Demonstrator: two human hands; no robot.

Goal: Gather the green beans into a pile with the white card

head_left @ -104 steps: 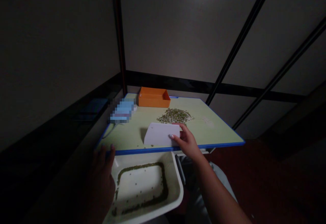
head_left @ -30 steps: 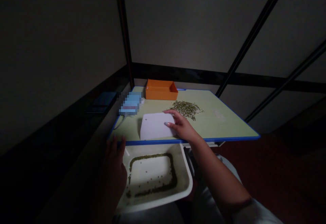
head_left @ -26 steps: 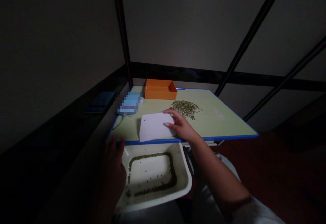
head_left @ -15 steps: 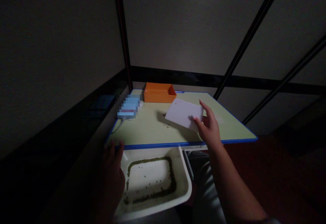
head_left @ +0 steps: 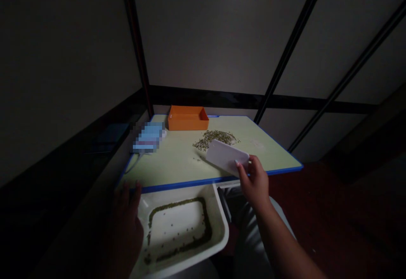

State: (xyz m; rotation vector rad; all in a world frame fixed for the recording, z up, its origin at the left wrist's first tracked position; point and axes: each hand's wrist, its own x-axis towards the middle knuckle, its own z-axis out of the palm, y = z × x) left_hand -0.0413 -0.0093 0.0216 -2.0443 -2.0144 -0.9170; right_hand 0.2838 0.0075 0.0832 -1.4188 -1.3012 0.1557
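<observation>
The right hand (head_left: 257,187) pinches the card (head_left: 223,155), best kept edge-down near seeds (head_left: 218,135) at its 11 o'clock; left hand (head_left: 127,226), grip unclear.

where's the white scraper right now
In the head view, the white scraper is in the right hand, over the near part of the table, just in front of the seed pile.

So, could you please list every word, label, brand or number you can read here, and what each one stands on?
None can be read.
Pixelated blue item: any print is too blurred to read.
Orange box: a small pale mark near its left corner, too small to make out.
White plate in the right hand: no lettering visible.
</observation>
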